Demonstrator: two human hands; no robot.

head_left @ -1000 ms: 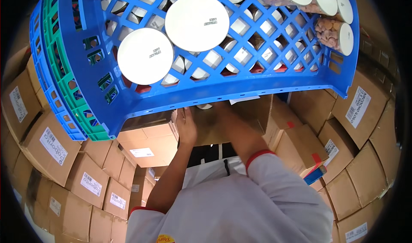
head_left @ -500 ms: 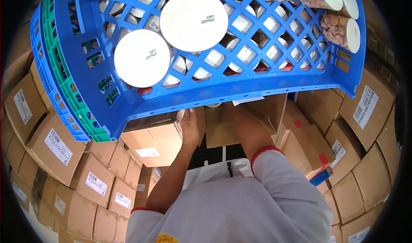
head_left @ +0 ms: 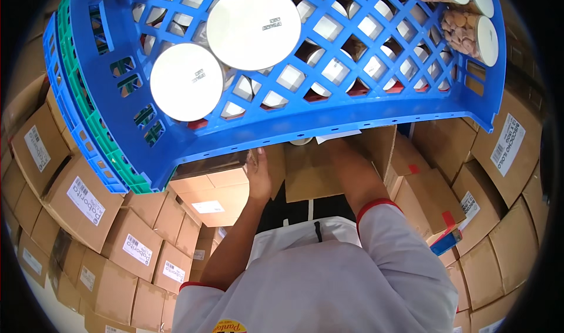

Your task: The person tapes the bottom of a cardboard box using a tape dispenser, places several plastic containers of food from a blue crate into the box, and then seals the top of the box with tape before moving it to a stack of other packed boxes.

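Observation:
My left hand (head_left: 259,174) lies against the left flap of an open cardboard box (head_left: 311,183), its fingers stretched upward along the cardboard. The right forearm (head_left: 356,177) reaches into that box, and the right hand is hidden beneath the front edge of a blue plastic crate (head_left: 329,124). A round pale lid (head_left: 301,141) shows partly inside the box, under the crate's edge. Two jars stand in the crate's left part: a larger white-lidded jar (head_left: 254,28) and a smaller white-lidded jar (head_left: 187,82). What the right hand touches cannot be seen.
A clear jar of pinkish-brown pieces (head_left: 470,37) lies on its side at the crate's right end. More white-lidded jars show through the lattice floor. Green (head_left: 88,127) and blue crate edges stand at left. Stacked cartons (head_left: 82,192) surround me on both sides.
The view has shifted slightly, so the crate's two left jars appear a little further left. My left hand stays at the flap, and the right arm remains inside the box.

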